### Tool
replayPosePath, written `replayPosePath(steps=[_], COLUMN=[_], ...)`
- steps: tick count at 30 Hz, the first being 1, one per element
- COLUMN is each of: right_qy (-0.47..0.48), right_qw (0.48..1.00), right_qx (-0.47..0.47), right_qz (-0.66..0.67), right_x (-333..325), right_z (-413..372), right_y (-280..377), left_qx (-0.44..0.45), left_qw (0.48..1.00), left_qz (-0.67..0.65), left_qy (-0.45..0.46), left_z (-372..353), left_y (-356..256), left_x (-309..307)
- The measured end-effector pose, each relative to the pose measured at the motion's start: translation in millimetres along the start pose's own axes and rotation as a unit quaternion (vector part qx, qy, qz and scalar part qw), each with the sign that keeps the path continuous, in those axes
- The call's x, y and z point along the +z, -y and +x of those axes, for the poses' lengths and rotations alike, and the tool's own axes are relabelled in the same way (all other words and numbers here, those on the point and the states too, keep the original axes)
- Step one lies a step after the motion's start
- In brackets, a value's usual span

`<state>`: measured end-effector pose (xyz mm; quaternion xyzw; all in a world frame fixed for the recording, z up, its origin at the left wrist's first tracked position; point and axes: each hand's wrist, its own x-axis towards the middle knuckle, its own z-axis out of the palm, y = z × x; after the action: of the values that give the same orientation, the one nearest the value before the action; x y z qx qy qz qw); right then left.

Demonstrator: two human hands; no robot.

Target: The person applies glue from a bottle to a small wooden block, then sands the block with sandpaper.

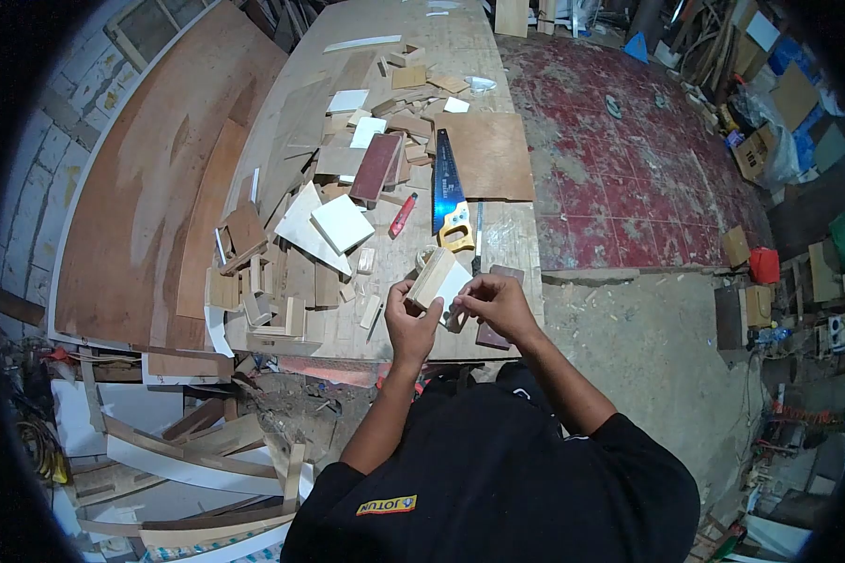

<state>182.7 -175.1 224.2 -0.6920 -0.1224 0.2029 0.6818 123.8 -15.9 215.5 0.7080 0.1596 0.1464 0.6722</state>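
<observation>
My left hand (411,317) is closed round a pale wooden block (430,279), held tilted above the near end of the workbench. Close to its right, my right hand (498,305) has thumb and fingers pinched together; what they hold, if anything, is too small to make out. A white-faced board piece (453,283) shows between the hands, partly hidden by them. Beyond them lies a handsaw (450,192) with a blue-black blade and yellowish handle. A red utility knife (403,215) rests left of the saw. Beside my right hand is a dark brown strip (491,335).
Wood offcuts and white-faced pieces (342,223) are scattered across the workbench (291,113). A square plywood sheet (486,155) lies under part of the saw. Large brown panels (150,188) lean at the left. Curved wooden frames (192,460) stand lower left.
</observation>
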Motion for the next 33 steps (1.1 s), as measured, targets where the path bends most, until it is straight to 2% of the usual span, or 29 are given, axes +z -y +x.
replayPosePath(steps=[7, 9, 13, 16, 19, 21, 24, 27, 29, 31, 33], right_qy=[0.023, -0.002, -0.023, -0.016, 0.022, -0.003, -0.041, -0.02, 0.001, 0.021, -0.004], right_qw=[1.0, 0.998, 0.998, 0.996, 0.999, 0.994, 0.992, 0.988, 0.993, 0.983, 0.981], right_qx=[-0.016, -0.031, -0.046, -0.047, -0.017, -0.039, -0.076, -0.077, -0.056, -0.068, -0.081], right_qz=[-0.002, -0.045, -0.046, -0.076, -0.032, -0.097, -0.095, -0.134, -0.108, -0.172, -0.174], right_x=[0.9, -2.5, -5.8, 0.3, 3.5, 0.1, -3.9, 1.3, 4.6, 4.8, 0.8], right_z=[1.3, 3.5, 3.2, -2.7, -3.3, 0.6, 4.7, -0.8, -4.2, -2.6, 2.3], right_y=[2.2, 0.7, 8.4, 17.5, 18.1, 16.2, 9.7, 19.4, 23.5, 24.0, 19.5], left_qx=[0.013, 0.018, 0.015, 0.017, 0.021, 0.018, 0.013, 0.008, 0.005, 0.014, 0.019], left_qw=[1.0, 1.0, 1.0, 1.0, 1.0, 1.0, 1.0, 1.0, 1.0, 1.0, 1.0], left_qz=[0.005, -0.004, -0.024, -0.012, -0.009, -0.01, -0.012, -0.019, -0.026, -0.009, -0.015], left_qy=[0.0, 0.001, 0.004, 0.003, 0.004, 0.005, 0.003, 0.004, 0.008, 0.003, -0.002], left_z=[0.0, 0.3, 0.6, -0.5, -0.8, -0.7, -1.4, -1.9, -1.9, -1.9, -1.4], left_y=[-1.8, -0.4, 0.8, -3.1, -5.9, -4.1, -3.7, -5.2, -5.3, -4.6, -3.3], left_x=[0.7, 0.6, 1.0, 1.6, 1.7, 0.2, -0.5, -0.1, -0.5, -0.5, -0.9])
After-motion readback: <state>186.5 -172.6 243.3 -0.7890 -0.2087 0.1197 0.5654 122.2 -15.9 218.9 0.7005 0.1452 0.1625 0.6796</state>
